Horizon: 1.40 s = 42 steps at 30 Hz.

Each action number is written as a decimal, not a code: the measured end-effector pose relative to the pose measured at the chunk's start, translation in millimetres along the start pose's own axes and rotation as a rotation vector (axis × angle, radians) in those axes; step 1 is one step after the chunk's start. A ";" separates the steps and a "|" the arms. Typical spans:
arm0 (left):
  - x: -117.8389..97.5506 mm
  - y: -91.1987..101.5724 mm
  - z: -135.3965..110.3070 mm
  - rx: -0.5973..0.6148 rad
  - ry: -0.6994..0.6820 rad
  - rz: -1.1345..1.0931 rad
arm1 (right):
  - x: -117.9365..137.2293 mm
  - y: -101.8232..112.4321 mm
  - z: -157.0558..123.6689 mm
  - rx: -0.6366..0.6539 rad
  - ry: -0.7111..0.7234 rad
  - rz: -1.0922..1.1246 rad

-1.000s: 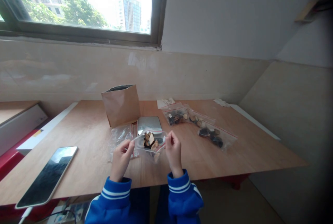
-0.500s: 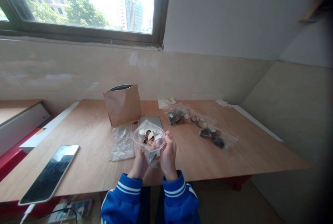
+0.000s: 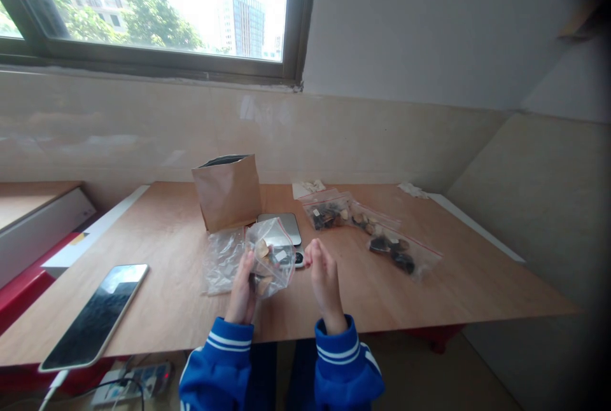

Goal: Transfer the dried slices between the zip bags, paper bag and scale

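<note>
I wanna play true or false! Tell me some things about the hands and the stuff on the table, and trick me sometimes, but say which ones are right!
1. The left hand holds a clear bag. True.
2. The right hand holds that bag too. False: it is apart from it, with curled fingers.
3. The phone has a white cable plugged in. True.
4. The paper bag lies flat. False: it stands upright.
5. The paper bag's top is open. True.

Clear bag [image 3: 281, 274] now only in left hand [image 3: 243, 287], right hand [image 3: 325, 274] off
</note>
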State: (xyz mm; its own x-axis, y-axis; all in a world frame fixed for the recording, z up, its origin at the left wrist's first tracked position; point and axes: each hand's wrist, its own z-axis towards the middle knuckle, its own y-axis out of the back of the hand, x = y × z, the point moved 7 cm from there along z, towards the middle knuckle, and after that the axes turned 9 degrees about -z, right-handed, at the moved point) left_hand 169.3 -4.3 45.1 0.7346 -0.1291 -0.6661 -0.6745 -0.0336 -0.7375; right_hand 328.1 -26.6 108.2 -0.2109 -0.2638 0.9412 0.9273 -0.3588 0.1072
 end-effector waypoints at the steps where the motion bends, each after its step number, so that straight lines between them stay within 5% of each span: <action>1: -1.0 0.5 0.7 -0.002 -0.020 0.025 | 4.0 -1.7 -0.2 0.047 -0.002 0.067; 6: 0.1 2.4 2.5 0.002 -0.039 0.027 | 12.7 -17.2 -3.2 0.245 -0.046 0.276; 10: 0.0 11.0 2.9 -0.063 -0.059 -0.002 | -6.0 -34.5 -6.1 0.348 -0.126 0.279; 16: -6.4 9.8 4.4 -0.005 -0.122 0.196 | -37.4 -52.8 -11.1 0.361 -0.299 0.325; 27: -13.3 11.9 7.2 0.026 -0.145 0.382 | -31.4 -73.4 -20.4 0.410 -0.334 0.500; 32: -21.3 12.6 5.8 0.005 -0.211 0.408 | -29.6 -78.9 -20.5 0.382 -0.307 0.523; 42: -24.9 30.4 6.3 -0.236 -0.209 0.285 | -35.4 -78.3 -16.8 0.143 -0.310 0.541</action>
State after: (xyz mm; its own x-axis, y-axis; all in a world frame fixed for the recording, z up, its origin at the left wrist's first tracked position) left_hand 131.0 4.1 38.5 0.4992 0.0370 -0.8657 -0.8328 -0.2553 -0.4912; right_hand 257.9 -4.2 61.1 0.3784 -0.0952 0.9208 0.9140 -0.1189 -0.3879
